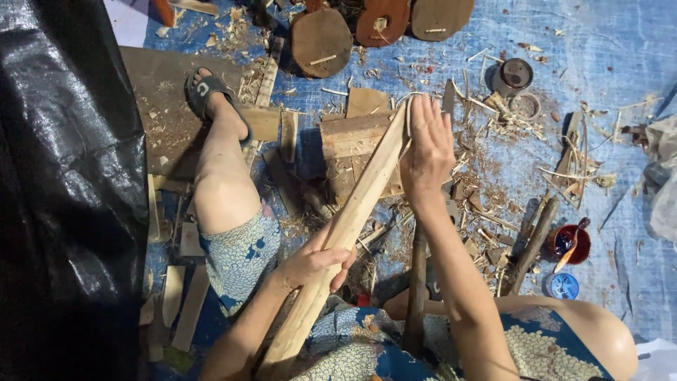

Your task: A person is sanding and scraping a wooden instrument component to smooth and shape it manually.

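Wooden stick (pixel 345 226) slants from lower left to upper right, left hand (pixel 310 264) gripping mid-shaft, right hand (pixel 427 152) cupping its tip.

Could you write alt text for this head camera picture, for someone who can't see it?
Seen from above, a seated person's left hand grips a long pale wooden stick at its middle while the right hand presses its far end against a wooden block. Wood shavings litter the blue tarp.

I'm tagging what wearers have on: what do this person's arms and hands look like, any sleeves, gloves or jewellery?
Both arms are bare, with no sleeves showing. The left hand and right hand wear no gloves, and no rings, watch or bracelets are visible.
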